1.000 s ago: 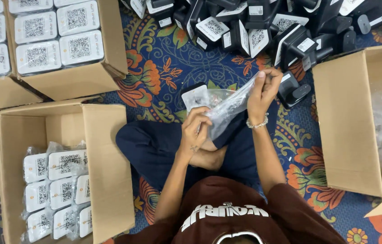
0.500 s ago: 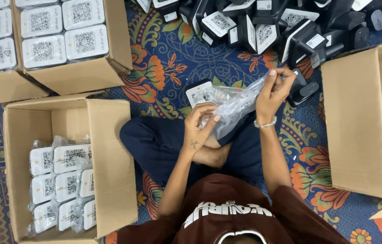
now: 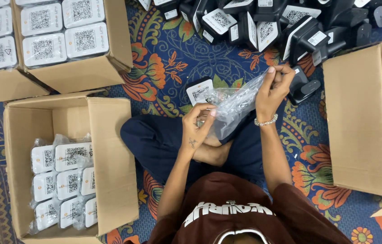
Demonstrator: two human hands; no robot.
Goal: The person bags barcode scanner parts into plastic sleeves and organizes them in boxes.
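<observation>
**Patterned floor, boxes all around**

A blue carpet [image 3: 177, 58] covers the floor, busy with orange flowers, green leaves and pale swirls. At the near left stands an open cardboard box [image 3: 109, 158], white bagged units stacked inside. Beyond it, far left, another carton [image 3: 82, 74] holds rows of white packs. On the right, a third cardboard box [image 3: 358, 131] shows clear plastic within. Along the far edge sits a heap of black devices [image 3: 263, 22]. Light falls even and soft.
</observation>
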